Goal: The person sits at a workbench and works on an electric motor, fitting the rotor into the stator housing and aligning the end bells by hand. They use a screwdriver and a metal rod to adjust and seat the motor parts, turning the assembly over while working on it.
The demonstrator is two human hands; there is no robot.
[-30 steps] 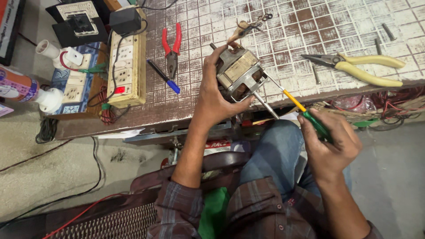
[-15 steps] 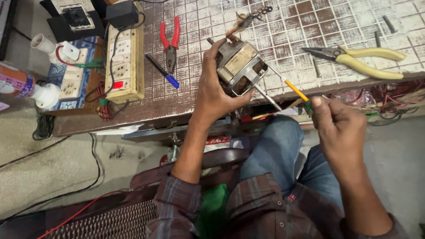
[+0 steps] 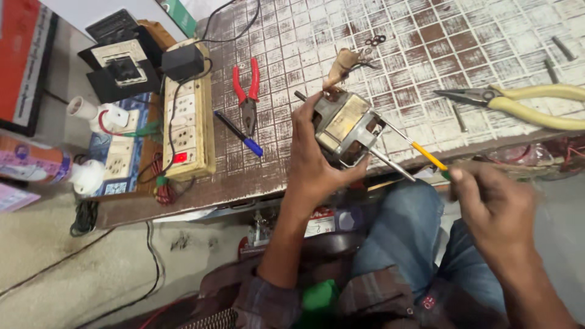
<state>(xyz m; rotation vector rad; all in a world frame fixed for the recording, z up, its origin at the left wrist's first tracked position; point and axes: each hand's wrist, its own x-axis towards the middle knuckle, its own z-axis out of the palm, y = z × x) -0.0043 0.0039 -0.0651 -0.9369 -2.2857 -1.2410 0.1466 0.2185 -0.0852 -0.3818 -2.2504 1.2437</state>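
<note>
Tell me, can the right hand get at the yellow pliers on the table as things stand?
Probably not yet: the right hand is busy holding the screwdriver against the motor. The yellow pliers lie in the open, nothing over them.

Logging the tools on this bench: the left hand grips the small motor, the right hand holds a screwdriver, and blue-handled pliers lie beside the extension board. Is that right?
Not quite: the head view shows the pliers beside the extension board have red handles, not blue. The left hand does grip the motor, and the right hand holds the screwdriver.
</note>
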